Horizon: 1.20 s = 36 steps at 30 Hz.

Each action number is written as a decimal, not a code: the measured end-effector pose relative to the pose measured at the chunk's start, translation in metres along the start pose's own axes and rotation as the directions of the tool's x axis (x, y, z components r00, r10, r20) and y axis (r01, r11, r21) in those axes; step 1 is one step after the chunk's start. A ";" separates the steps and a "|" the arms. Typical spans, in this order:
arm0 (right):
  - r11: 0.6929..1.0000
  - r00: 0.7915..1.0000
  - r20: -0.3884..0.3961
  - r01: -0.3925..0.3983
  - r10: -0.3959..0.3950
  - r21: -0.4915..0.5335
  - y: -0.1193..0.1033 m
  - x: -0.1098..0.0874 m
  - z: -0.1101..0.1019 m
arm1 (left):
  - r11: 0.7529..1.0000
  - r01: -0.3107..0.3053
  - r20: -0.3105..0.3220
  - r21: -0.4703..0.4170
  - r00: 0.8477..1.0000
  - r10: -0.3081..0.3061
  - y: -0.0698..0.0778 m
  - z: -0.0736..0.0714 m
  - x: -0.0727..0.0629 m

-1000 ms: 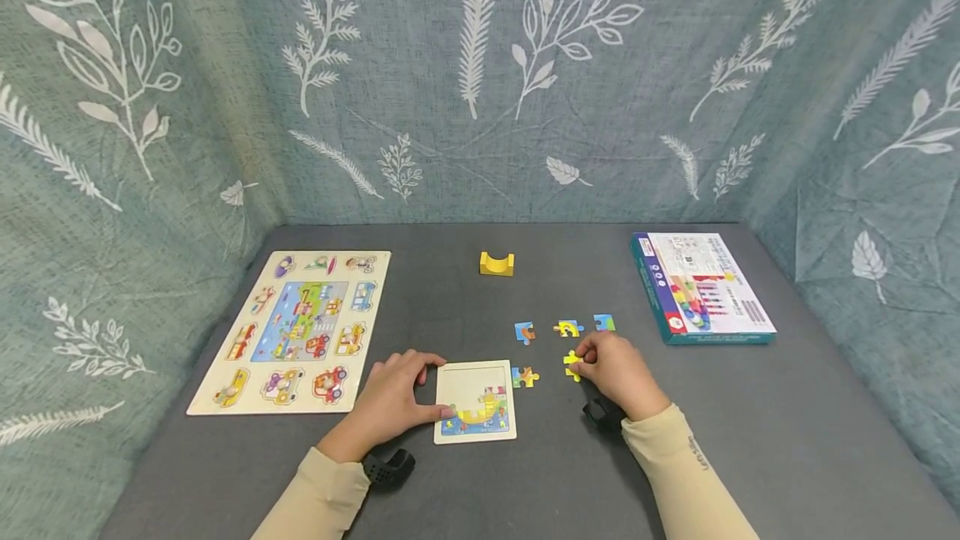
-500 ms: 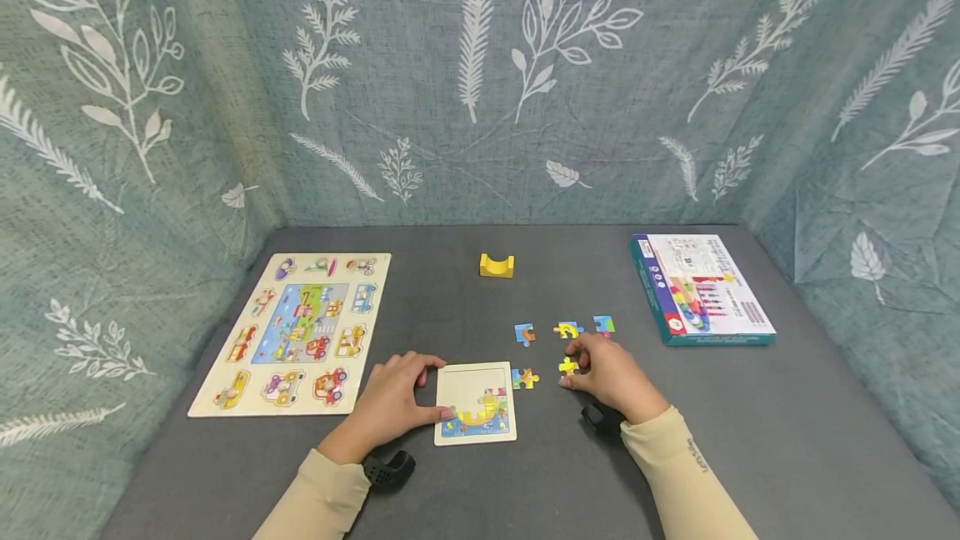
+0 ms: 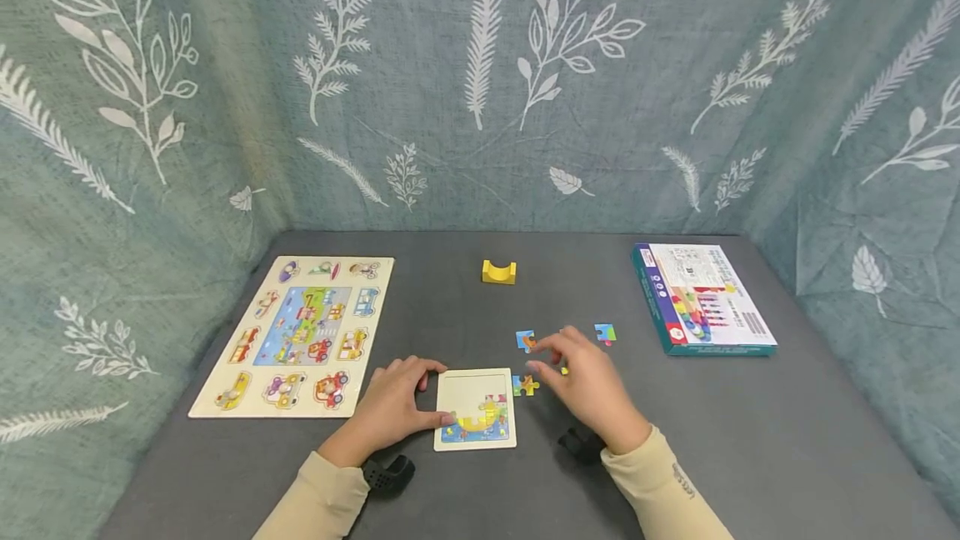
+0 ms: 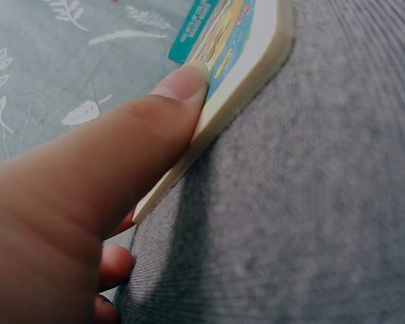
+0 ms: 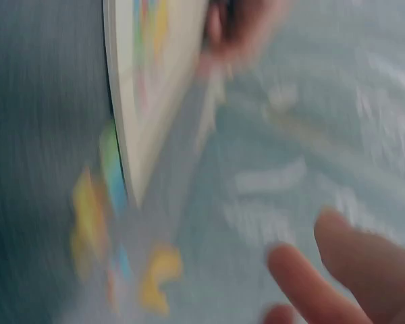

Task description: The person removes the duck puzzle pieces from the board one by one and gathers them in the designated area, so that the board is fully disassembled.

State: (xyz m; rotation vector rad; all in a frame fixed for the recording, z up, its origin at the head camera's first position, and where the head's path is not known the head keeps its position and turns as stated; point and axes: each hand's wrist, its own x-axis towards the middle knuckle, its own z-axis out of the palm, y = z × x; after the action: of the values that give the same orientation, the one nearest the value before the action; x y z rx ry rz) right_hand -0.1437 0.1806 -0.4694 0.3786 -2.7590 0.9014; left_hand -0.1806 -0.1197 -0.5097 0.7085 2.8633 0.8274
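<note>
on the desk (image 3: 427, 311), the left hand (image 3: 392, 408) holds the puzzle tray (image 3: 472, 391) by its left edge; the right hand (image 3: 588, 386) hovers, fingers parted, seemingly holding nothing, near a loose piece (image 3: 526, 386), probably light, stiff, best pinched at opposite edges.

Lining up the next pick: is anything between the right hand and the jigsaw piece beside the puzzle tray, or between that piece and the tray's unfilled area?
Nothing visible separates the right hand from that jigsaw piece. Toward the unfilled area, only the right border of the puzzle tray intervenes.
</note>
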 end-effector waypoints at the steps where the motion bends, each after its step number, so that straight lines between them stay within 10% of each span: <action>1: 0.999 0.998 0.043 0.036 -0.036 0.002 -0.005 -0.002 0.006 | 1.000 0.001 0.002 0.000 1.000 -0.001 0.000 0.000 -0.001; 7: 0.981 0.958 0.244 0.174 -0.148 -0.089 -0.012 -0.011 0.034 | 1.000 0.008 0.011 0.004 1.000 -0.008 0.000 0.003 -0.002; 18: 0.988 0.977 0.163 0.123 -0.137 0.091 -0.015 -0.006 0.039 | 1.000 0.016 0.002 0.006 1.000 -0.016 -0.001 -0.001 -0.004; 24: 0.937 0.998 0.065 0.002 -0.027 0.350 0.000 0.002 0.017 | 1.000 0.003 0.002 0.007 1.000 -0.003 -0.002 -0.002 -0.003; 36: 0.880 0.986 0.027 -0.158 0.164 0.448 0.045 0.005 -0.029 | 0.999 -0.009 0.015 0.034 1.000 0.009 0.000 -0.003 0.001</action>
State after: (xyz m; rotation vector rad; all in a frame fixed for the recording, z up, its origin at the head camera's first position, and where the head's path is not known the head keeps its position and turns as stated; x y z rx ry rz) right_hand -0.1589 0.2320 -0.4692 0.2120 -2.5760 1.5868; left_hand -0.1819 -0.1206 -0.5071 0.7290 2.8695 0.7724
